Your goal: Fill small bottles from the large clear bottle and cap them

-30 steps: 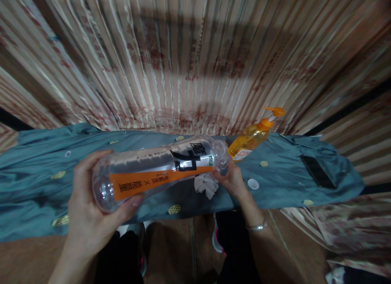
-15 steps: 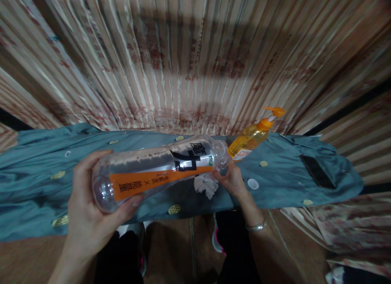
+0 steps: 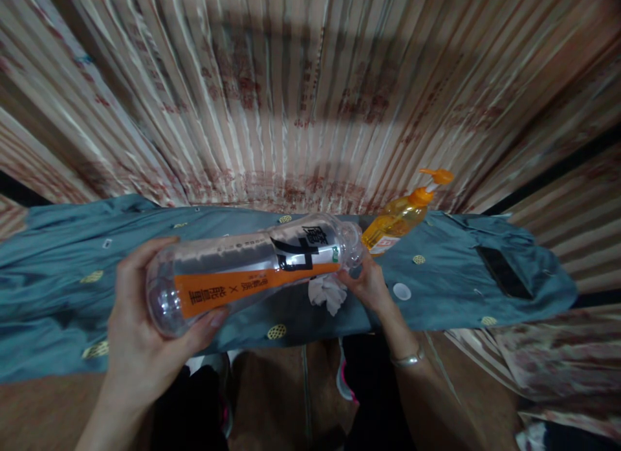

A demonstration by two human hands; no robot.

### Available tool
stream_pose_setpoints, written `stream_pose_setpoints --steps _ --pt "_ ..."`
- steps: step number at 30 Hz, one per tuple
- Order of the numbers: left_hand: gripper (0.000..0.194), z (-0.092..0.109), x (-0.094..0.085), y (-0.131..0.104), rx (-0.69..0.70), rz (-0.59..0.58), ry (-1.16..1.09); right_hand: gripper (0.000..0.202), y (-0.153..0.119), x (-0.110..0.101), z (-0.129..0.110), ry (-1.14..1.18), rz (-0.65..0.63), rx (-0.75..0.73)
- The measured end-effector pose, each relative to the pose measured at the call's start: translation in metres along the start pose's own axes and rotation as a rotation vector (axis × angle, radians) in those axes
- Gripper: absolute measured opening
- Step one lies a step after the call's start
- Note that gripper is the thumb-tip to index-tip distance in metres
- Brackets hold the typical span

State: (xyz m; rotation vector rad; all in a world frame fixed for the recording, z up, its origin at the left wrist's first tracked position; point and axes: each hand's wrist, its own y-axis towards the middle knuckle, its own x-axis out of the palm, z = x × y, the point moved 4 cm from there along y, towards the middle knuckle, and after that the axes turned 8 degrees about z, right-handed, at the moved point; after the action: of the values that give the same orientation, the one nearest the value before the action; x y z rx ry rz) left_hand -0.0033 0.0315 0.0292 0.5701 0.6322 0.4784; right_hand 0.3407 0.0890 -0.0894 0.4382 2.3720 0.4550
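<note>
Left hand (image 3: 143, 321) and right hand (image 3: 372, 288) curled round opposite ends of a clear, orange-and-silver-labelled bottle (image 3: 257, 266)

Dim lt, curtain (image 3: 301, 101) shadowed, slt blur, wide-angle distort.

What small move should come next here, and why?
Probably move the right hand from the neck of the clear bottle to the white disc near its wrist: that looks like a cap, none shows on the neck, and the left hand holds the base.
</note>
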Motion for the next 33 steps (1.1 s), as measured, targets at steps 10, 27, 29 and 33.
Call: stream_pose_setpoints --steps 10,27,29,33 --pt "0.085 0.002 -0.0011 -0.0001 0.041 0.007 0.005 0.053 0.0004 0.0002 0.0001 0.017 -0.004 0.021" --pt "0.088 -0.0004 -0.0016 -0.0008 0.041 0.012 0.017 0.047 -0.0004 0.0011 0.0005 0.013 0.001 0.003" --pt "0.088 -0.0001 -0.0018 -0.001 0.029 0.007 0.013 0.047 -0.0003 0.0012 0.0008 0.014 0.006 -0.002" --pt "0.087 0.002 -0.0021 -0.0014 0.021 -0.005 0.006 0.047 -0.0005 0.0011 0.0009 0.018 0.008 0.0"
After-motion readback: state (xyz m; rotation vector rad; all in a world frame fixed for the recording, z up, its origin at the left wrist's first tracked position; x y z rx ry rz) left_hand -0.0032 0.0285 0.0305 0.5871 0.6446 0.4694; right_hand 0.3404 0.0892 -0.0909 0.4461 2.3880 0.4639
